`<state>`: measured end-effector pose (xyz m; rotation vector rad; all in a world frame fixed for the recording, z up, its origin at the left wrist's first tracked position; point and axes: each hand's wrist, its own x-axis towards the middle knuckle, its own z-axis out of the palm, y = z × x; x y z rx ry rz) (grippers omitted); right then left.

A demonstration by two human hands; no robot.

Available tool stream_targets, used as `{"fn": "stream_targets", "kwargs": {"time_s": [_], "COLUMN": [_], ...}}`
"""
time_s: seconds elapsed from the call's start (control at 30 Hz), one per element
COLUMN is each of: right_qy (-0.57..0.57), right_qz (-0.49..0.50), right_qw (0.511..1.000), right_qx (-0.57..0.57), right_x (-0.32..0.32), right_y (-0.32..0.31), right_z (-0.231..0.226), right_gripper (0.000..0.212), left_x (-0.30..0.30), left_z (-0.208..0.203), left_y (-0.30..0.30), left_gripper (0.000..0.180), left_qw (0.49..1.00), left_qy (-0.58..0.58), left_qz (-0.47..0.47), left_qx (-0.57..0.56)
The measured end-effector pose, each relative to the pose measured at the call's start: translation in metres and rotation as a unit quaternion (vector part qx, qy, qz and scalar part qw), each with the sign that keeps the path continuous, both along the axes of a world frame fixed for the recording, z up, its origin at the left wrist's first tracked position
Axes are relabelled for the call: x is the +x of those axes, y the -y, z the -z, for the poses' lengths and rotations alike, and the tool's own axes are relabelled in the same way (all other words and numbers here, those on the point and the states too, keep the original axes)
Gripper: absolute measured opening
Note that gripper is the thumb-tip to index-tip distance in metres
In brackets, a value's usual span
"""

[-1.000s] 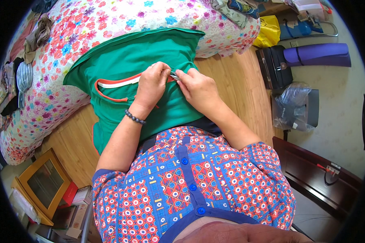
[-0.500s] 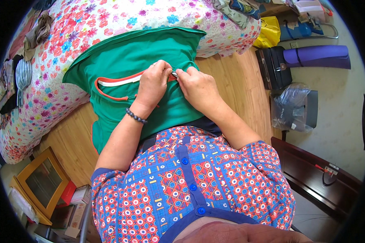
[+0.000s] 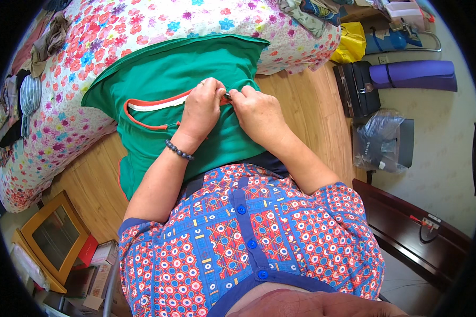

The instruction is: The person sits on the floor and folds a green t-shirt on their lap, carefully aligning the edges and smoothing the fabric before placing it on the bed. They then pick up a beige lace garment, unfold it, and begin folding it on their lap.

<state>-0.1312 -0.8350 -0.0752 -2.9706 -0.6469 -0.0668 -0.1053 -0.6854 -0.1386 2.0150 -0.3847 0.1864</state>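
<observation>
A green shirt (image 3: 190, 66) with an orange-red neckline (image 3: 156, 127) and a white inner band lies across my lap and reaches to the bed. My left hand (image 3: 203, 108), a dark bead bracelet (image 3: 179, 150) on its wrist, is closed in a pinch on the neckline's right part. Right beside it, my right hand (image 3: 259, 111) pinches the same stretch. A tiny dark, shiny bit shows between the fingertips, too small to name. Orange-red ends (image 3: 178, 124) stick up at the neckline's near edge.
A bed with a flowered cover (image 3: 158, 21) stands ahead, clothes (image 3: 31, 98) heaped at its left. To the right are a black case (image 3: 354, 87), a rolled purple mat (image 3: 418, 75), a plastic-wrapped bag (image 3: 381, 142) and a dark wooden panel (image 3: 407, 227). A wood-framed piece (image 3: 58, 238) stands lower left.
Both hands stay pinched at the same part of the neckline, shifting only slightly. The shiny bit between the fingertips looks darker now. The shirt has hardly moved.
</observation>
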Motion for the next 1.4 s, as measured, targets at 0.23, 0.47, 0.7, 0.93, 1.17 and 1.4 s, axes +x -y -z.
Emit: {"fn": "stream_targets", "kwargs": {"time_s": [0.23,0.47,0.7,0.93,1.17,1.4], "right_qy": [-0.010,-0.027,-0.021,-0.017,-0.008,0.021], "right_qz": [0.033,0.094,0.075,0.095,0.093,0.109], "right_qw": [0.992,0.928,0.922,0.920,0.922,0.920], "right_qx": [0.123,0.360,0.379,0.380,0.376,0.375], "right_x": [0.002,0.003,0.008,0.009,0.015,0.032], "right_y": [0.011,0.018,0.008,0.014,0.017,0.029], "right_z": [-0.013,-0.014,-0.017,-0.017,-0.016,-0.009], "right_gripper": [0.018,0.026,0.027,0.027,0.028,0.028], "left_x": [0.002,0.025,0.093,0.096,0.086,0.082], "left_z": [0.002,-0.050,-0.003,0.013,0.004,0.021], "left_y": [-0.003,-0.068,-0.297,-0.384,-0.374,-0.382], "left_gripper": [0.009,0.019,0.025,0.028,0.028,0.024], "left_qw": [0.998,0.952,0.921,0.863,0.859,0.843], "left_qy": [-0.037,-0.119,-0.030,-0.022,-0.026,0.109], "left_qz": [-0.010,-0.071,-0.387,-0.476,-0.472,-0.478], "left_qx": [-0.042,-0.272,-0.034,0.168,0.194,0.221]}}
